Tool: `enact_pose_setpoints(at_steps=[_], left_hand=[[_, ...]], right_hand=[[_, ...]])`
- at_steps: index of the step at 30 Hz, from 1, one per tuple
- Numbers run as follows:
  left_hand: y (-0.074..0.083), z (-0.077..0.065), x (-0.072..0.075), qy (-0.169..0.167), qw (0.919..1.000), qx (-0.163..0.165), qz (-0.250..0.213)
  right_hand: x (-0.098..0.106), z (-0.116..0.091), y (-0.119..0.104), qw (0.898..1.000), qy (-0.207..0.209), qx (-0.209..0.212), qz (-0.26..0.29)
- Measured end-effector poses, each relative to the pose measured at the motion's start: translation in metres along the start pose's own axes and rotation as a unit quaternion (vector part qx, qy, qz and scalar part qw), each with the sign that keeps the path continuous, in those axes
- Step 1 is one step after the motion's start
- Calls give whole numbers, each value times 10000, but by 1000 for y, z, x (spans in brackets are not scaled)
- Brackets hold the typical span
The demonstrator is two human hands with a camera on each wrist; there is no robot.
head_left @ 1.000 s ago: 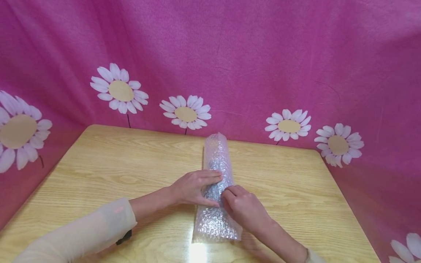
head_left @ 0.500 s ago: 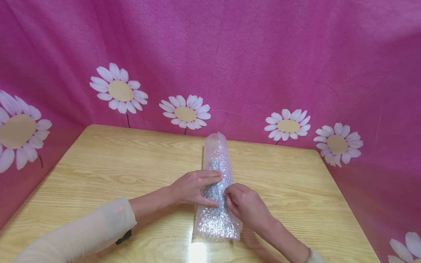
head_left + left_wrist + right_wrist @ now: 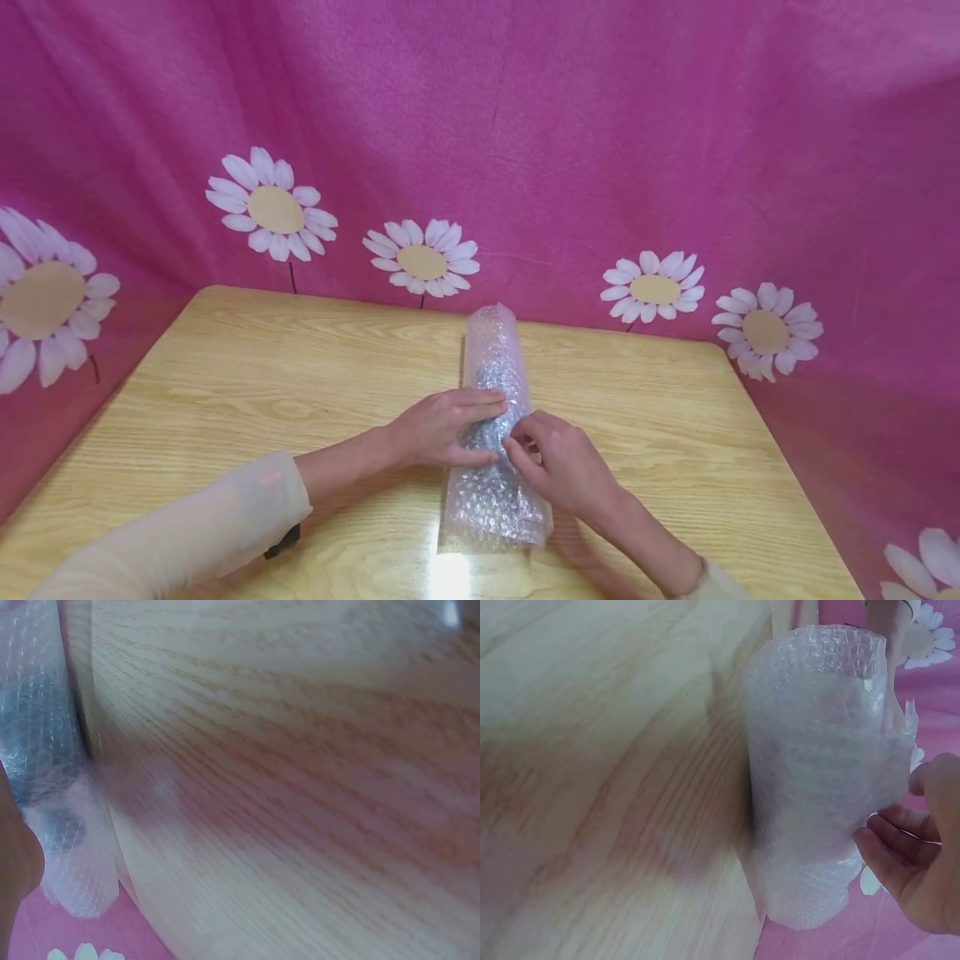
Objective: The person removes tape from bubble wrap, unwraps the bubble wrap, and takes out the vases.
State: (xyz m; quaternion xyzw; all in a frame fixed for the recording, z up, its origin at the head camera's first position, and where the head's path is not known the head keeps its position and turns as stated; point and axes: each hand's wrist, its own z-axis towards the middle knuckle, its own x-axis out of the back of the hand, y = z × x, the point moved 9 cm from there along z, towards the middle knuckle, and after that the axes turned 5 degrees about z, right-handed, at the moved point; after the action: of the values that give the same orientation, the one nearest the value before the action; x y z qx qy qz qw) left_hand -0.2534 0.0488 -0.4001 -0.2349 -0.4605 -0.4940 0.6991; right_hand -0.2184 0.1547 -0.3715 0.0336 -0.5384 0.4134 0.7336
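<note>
A long roll of clear bubble wrap [image 3: 495, 350] lies lengthwise on the table, wound around something. Through its layers a dark shape [image 3: 45, 727] shows in the left wrist view, too blurred to name. My left hand [image 3: 444, 427] rests across the roll's middle from the left, fingers straight and thumb spread apart. From the right, my right hand [image 3: 566, 467] bends its fingers at the wrap's top side, thumb and index finger pinching it near the loose edge. In the right wrist view, the fingertips [image 3: 866, 834] are at that edge, and the roll's near end gapes as a hollow tube.
The wood-grain table [image 3: 300, 358] carries the roll near its middle, the roll's far end close to the back edge. A pink cloth [image 3: 540, 150] printed with white daisies hangs behind and at both sides. Light glares off the table's near edge.
My right hand's fingers have shifted slightly along the wrap's edge, and its thumb and index finger now show a gap behind the tips. The left hand and the roll have stayed put.
</note>
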Motion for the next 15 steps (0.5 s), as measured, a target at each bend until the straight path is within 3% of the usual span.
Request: enact_pose_setpoints(at_steps=[6, 15], left_hand=[[-1, 1, 0, -48, 9999, 77, -88], [-3, 0, -2, -109, 9998, 124, -146]], right_hand=[[-1, 10, 11, 9984, -48, -556, 89], [0, 23, 22, 9961, 49, -870, -138]])
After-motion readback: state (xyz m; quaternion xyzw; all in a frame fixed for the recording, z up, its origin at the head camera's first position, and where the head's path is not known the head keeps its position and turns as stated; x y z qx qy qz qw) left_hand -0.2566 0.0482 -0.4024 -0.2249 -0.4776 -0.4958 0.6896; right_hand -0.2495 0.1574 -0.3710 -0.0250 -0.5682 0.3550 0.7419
